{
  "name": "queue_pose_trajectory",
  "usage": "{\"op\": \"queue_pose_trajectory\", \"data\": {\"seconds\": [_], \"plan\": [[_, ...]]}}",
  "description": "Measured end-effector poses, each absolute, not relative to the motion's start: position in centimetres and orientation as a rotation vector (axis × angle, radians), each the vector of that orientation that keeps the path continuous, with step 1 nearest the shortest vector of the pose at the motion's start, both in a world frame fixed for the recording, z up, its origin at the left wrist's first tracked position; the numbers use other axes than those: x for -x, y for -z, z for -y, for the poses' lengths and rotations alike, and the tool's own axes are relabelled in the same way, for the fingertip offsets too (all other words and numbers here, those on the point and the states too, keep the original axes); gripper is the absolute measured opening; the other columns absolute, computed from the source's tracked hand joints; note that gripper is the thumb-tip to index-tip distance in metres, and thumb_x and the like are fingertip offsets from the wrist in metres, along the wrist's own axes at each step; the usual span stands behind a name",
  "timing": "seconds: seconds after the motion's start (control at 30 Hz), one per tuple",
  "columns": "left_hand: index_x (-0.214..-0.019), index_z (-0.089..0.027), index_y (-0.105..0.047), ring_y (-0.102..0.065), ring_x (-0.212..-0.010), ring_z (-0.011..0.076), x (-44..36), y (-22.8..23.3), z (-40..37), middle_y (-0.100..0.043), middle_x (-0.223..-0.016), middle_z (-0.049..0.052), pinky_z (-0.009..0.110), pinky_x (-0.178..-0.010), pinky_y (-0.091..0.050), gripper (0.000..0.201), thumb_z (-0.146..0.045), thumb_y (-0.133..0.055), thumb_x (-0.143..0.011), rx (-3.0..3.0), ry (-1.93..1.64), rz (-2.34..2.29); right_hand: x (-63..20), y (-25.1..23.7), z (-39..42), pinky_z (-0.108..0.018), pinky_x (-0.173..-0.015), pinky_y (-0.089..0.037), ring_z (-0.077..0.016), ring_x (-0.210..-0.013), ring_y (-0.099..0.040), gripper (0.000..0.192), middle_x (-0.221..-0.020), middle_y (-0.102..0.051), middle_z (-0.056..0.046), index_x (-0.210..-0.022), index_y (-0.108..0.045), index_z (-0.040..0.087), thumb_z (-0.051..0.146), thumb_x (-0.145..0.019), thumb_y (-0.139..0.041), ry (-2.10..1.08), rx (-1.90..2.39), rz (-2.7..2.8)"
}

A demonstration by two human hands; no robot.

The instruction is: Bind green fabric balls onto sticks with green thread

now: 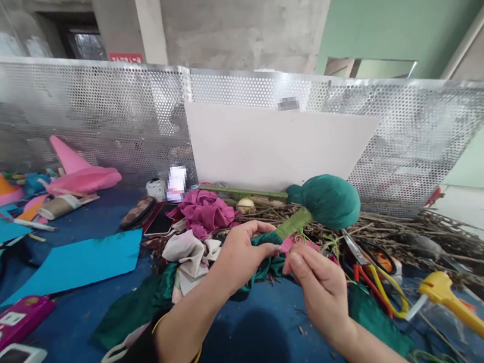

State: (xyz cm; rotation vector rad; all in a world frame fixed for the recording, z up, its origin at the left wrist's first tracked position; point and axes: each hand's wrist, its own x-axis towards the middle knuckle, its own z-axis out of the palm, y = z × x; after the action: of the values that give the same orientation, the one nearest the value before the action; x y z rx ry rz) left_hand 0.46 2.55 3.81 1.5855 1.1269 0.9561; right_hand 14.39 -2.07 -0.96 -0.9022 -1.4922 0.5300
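My left hand [240, 255] pinches the neck of a dark green cloth ball [330, 200], where light green thread is wound around its stem [293, 223]. My right hand [320, 287] is just below and to the right. Its fingers are closed on a small pink piece [287, 243] and on thin green thread at the stem's lower end. Loose green cloth [144, 303] trails from the stem down onto the blue table [247, 349].
Magenta cloth [205, 212] and beige cloth [189, 254] lie behind my left hand. Dry twigs [415, 229], red and yellow scissors [374, 274] and a yellow glue gun [460, 304] are at right. Blue paper [82, 261] and pink and orange cones lie left. A perforated metal screen [80, 120] stands behind.
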Motion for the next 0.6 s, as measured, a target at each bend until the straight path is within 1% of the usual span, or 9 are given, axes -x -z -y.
{"op": "queue_pose_trajectory", "data": {"seconds": [0.1, 0.2, 0.3, 0.4, 0.47, 0.53, 0.6], "plan": [[-0.097, -0.013, -0.066, -0.067, -0.081, 0.0196, -0.6, -3.6, -2.5, -0.073, -0.085, 0.004, 0.028, -0.073, -0.052, 0.029, -0.019, -0.067, -0.069, -1.603, -0.975, -1.135, -14.3, 0.6, 2.5, -0.025, -0.047, -0.029, -0.0105, -0.049, -0.04, 0.031, -0.056, -0.048, 0.003, -0.065, -0.054, 0.019, 0.025, -0.095, -0.047, -0.413, 0.925, 1.526], [-0.093, -0.015, -0.068, -0.066, -0.076, 0.0186, -0.6, -3.5, -2.4, -0.073, -0.081, 0.001, 0.027, -0.069, -0.051, 0.024, -0.02, -0.067, -0.069, -1.647, -0.969, -1.17, -14.2, 0.5, 2.7, -0.026, -0.047, -0.031, -0.0112, -0.049, -0.043, 0.032, -0.056, -0.05, 0.002, -0.064, -0.053, 0.02, 0.024, -0.095, -0.046, -0.376, 0.949, 1.52], [-0.092, -0.015, -0.069, -0.066, -0.079, 0.0192, -0.5, -3.5, -2.6, -0.073, -0.082, 0.001, 0.027, -0.071, -0.051, 0.023, -0.021, -0.066, -0.069, -1.698, -0.969, -1.202, -14.0, 0.7, 2.7, -0.026, -0.048, -0.033, -0.0116, -0.05, -0.045, 0.032, -0.056, -0.05, 0.002, -0.064, -0.053, 0.02, 0.025, -0.095, -0.046, -0.373, 0.957, 1.523], [-0.095, -0.015, -0.069, -0.065, -0.089, 0.0226, -0.5, -3.0, -2.9, -0.073, -0.089, 0.003, 0.029, -0.075, -0.05, 0.029, -0.026, -0.066, -0.069, -1.776, -0.959, -1.259, -14.0, 0.9, 2.4, -0.025, -0.051, -0.035, -0.012, -0.053, -0.047, 0.032, -0.058, -0.051, 0.001, -0.065, -0.052, 0.02, 0.027, -0.096, -0.045, -0.419, 0.939, 1.532], [-0.098, -0.015, -0.069, -0.064, -0.091, 0.0235, -0.5, -2.5, -3.2, -0.073, -0.091, 0.004, 0.03, -0.076, -0.049, 0.032, -0.028, -0.065, -0.069, -1.83, -0.929, -1.306, -14.2, 0.8, 2.1, -0.025, -0.051, -0.035, -0.012, -0.052, -0.045, 0.033, -0.057, -0.049, 0.002, -0.065, -0.051, 0.02, 0.029, -0.096, -0.045, -0.488, 0.939, 1.544], [-0.097, -0.016, -0.069, -0.064, -0.087, 0.0224, -0.6, -2.1, -3.3, -0.073, -0.09, 0.003, 0.03, -0.075, -0.048, 0.03, -0.028, -0.063, -0.07, -1.898, -0.884, -1.345, -14.7, 0.4, 1.7, -0.025, -0.05, -0.036, -0.0118, -0.052, -0.044, 0.034, -0.057, -0.047, 0.002, -0.066, -0.053, 0.019, 0.032, -0.096, -0.044, -0.578, 0.939, 1.565], [-0.097, -0.018, -0.069, -0.064, -0.079, 0.0207, -0.6, -1.9, -3.2, -0.073, -0.088, 0.002, 0.03, -0.072, -0.047, 0.028, -0.027, -0.061, -0.071, -1.982, -0.833, -1.377, -15.6, -0.5, 1.3, -0.026, -0.055, -0.04, -0.0131, -0.058, -0.05, 0.033, -0.064, -0.054, 0.0, -0.068, -0.056, 0.019, 0.032, -0.096, -0.044, -0.646, 0.909, 1.593]]}}
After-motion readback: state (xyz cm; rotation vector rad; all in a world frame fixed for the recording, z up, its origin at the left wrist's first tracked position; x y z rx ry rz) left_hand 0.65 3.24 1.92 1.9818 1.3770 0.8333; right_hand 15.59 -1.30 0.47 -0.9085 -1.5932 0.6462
